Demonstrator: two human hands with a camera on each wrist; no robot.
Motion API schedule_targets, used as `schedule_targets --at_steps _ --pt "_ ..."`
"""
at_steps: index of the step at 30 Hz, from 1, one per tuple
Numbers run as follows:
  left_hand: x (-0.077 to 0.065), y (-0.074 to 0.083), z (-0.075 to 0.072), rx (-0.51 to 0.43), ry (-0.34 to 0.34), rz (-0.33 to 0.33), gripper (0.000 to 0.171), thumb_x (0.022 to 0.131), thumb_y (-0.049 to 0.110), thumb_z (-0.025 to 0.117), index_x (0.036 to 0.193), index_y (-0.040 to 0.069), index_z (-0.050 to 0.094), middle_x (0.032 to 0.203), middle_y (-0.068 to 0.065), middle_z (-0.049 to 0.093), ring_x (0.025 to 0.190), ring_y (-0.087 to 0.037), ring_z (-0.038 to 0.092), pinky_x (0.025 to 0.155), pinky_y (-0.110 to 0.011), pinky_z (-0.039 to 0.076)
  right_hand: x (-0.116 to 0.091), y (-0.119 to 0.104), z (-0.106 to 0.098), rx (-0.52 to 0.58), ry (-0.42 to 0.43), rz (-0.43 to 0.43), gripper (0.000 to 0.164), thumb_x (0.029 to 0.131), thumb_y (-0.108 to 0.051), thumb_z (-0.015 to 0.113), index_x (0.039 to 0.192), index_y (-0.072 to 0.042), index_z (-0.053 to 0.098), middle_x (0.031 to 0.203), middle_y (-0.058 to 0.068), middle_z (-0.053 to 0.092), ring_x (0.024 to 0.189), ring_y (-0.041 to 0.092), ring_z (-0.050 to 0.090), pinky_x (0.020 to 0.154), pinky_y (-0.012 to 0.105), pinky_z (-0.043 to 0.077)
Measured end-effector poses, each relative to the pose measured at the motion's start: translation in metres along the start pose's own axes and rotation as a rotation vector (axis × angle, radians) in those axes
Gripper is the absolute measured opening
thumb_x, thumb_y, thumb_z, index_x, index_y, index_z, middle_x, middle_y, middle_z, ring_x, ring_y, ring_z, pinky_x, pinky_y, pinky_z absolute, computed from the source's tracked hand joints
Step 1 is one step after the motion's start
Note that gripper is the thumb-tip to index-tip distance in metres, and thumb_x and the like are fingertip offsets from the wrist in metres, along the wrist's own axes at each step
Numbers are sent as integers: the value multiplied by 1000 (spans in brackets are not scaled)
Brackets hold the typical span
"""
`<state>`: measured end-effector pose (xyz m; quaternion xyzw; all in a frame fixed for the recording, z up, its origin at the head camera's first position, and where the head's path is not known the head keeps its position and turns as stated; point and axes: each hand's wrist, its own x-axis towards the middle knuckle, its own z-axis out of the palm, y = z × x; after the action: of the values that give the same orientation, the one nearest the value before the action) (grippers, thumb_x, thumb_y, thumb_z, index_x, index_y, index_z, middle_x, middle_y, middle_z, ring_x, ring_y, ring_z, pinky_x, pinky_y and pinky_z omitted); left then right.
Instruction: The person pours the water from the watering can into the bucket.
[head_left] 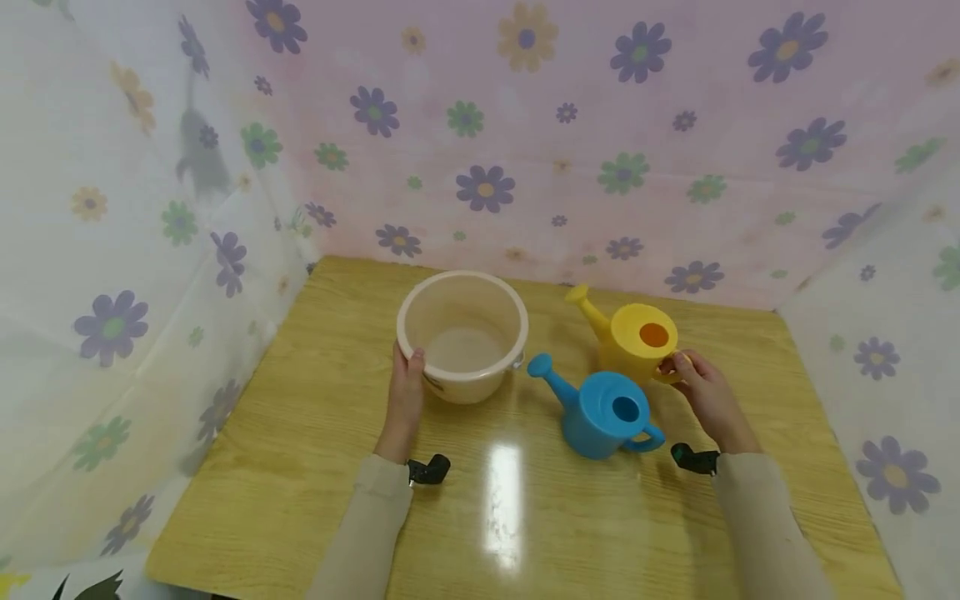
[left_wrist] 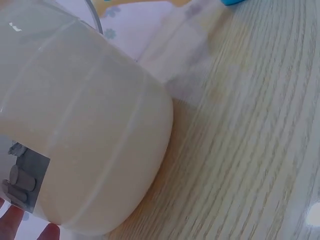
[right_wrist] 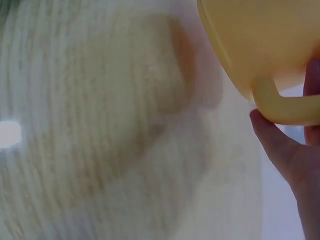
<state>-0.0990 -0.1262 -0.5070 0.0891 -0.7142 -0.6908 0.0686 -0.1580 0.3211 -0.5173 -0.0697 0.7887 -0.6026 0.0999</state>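
My left hand (head_left: 405, 393) grips a cream plastic bucket (head_left: 467, 388) at its left side, the thumb hooked over the rim and the fingers outside. The left wrist view has the bucket's ribbed wall (left_wrist: 100, 115) close up, with two fingertips (left_wrist: 11, 220) by a dark label at lower left. On the right, my right hand (head_left: 708, 398) holds the handle (right_wrist: 295, 111) of a yellow watering can (head_left: 626, 358); whether the can's base touches the table cannot be told. In front of it stands a blue watering can (head_left: 588, 425), untouched, its spout toward the bucket.
Everything is on a wood-grain table (head_left: 315, 467), with a bright light reflection near its middle. Flower-patterned cloth (head_left: 555, 167) encloses the back and both sides. The blue can's handle (head_left: 647, 439) lies close to my right wrist. A metal handle joint (head_left: 517, 360) projects from the bucket's right side.
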Motion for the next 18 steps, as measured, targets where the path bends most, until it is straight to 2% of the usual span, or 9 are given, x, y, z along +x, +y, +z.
schedule_targets --at_steps 6,8,11,13,15,18 --pt "9 -18 3 17 7 -32 57 96 44 36 146 33 13 151 -1 23 138 -19 22 112 -42 15 1 13 -5 20 -93 76 53 98 -41 30 113 9 40 106 10 44 104 22 45 87 21 44" --pt "8 -19 3 36 17 -38 57 95 48 35 146 35 12 151 1 23 138 -18 21 112 -43 16 3 14 -7 19 -107 93 54 98 -41 29 115 9 38 105 10 43 105 25 44 92 30 42" --pt "8 -19 3 49 18 -10 57 94 50 34 145 35 15 150 0 25 137 -18 24 111 -44 18 6 12 -12 -82 -109 98 55 98 -44 28 118 6 39 111 14 43 108 27 42 100 47 34" --pt "8 -17 2 61 15 2 57 94 51 34 145 34 16 150 0 26 137 -18 24 111 -43 18 8 9 -15 -173 -102 105 57 97 -47 28 121 3 41 117 17 44 111 28 40 100 55 27" --pt "7 -15 0 63 13 2 57 94 50 35 145 33 17 149 -1 27 136 -18 25 111 -43 18 9 5 -16 -263 -109 116 57 97 -49 28 124 0 43 123 19 44 114 30 39 100 58 25" --pt "5 -14 -2 54 14 -6 57 95 49 35 145 32 17 149 -1 27 136 -17 25 111 -42 18 10 -1 -16 -338 -111 119 57 97 -49 28 125 -2 43 125 21 44 115 35 38 97 58 27"
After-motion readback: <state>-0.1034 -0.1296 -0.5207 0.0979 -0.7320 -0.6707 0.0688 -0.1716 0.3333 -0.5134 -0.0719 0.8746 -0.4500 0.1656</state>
